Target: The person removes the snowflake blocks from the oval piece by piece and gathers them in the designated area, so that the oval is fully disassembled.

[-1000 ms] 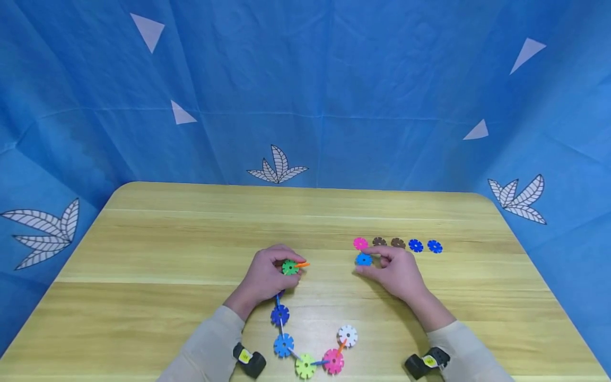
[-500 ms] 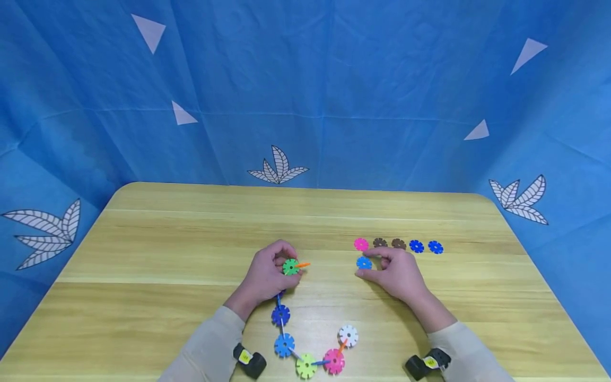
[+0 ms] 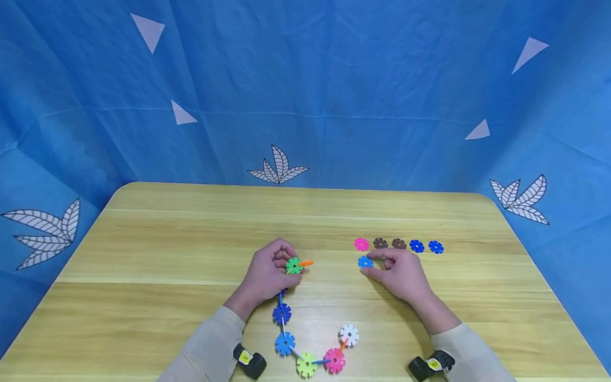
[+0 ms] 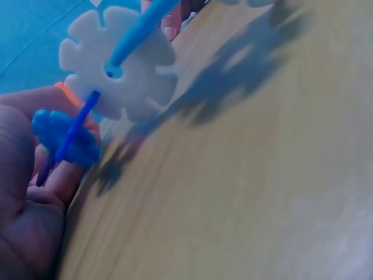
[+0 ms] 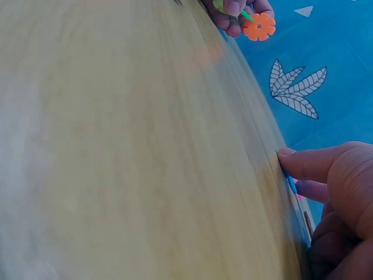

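Fingers of L hand (image 3: 269,269) pinch chain (image 3: 285,339) at its green disc (image 3: 291,262), w/ orange disc (image 5: 264,21) edge-on next to it in head view. R hand (image 3: 403,273): thumb + index grip opp. edges of light-blue disc (image 3: 365,262); can't tell if it's lifted off tabletop (image 3: 191,228). Just beyond it, a row L to R: pink loose disc (image 3: 361,244), 2 brown discs (image 3: 380,243), 2 dark-blue discs (image 3: 417,246). Rest of chain curves twd wearer, then R, ending at white disc (image 3: 352,332).
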Available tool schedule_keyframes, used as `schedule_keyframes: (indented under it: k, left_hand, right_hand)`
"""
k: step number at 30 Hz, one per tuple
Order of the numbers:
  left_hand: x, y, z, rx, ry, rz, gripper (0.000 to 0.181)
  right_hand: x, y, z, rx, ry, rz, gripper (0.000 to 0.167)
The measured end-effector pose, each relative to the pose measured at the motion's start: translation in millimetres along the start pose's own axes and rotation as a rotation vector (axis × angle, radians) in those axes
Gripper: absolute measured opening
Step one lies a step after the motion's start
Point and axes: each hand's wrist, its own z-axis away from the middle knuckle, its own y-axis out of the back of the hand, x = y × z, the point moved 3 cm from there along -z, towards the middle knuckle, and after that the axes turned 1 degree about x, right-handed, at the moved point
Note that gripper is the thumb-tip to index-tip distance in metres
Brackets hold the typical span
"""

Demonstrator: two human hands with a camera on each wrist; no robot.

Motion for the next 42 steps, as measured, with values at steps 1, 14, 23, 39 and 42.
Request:
schedule_keyframes:
  k: [1,14,23,39,42]
  left_hand:
    - [-0.7,-0.2,-0.1,0.003,0.000,-0.002,0.038]
    - [-2.7,0.6,0.6,0.016,0.012,-0.004,0.035]
    - [-0.9,-0.5,1.2,0.019,0.051,-0.016,0.042]
    - [0.0,-1.2,-1.1,-0.001,-0.014,-0.087,0.037]
    - [-0.4,-0.8,-1.2,-0.008,-0.029,-0.092,0.036]
  right_hand:
    - [0,0,0.2,0.000,-0.001,0.001,0.034]
    - [-8,-5,6.1,0.070,0.053,-0.102,0.034]
    - [-31,-27,13.6,0.028,0.190,-0.222,0.031]
    - [-62,-61,10.6,-0.004,0.397,-0.376,0.027]
    - [-65,-64,9.7,0.000,0.410,-0.383,0.026]
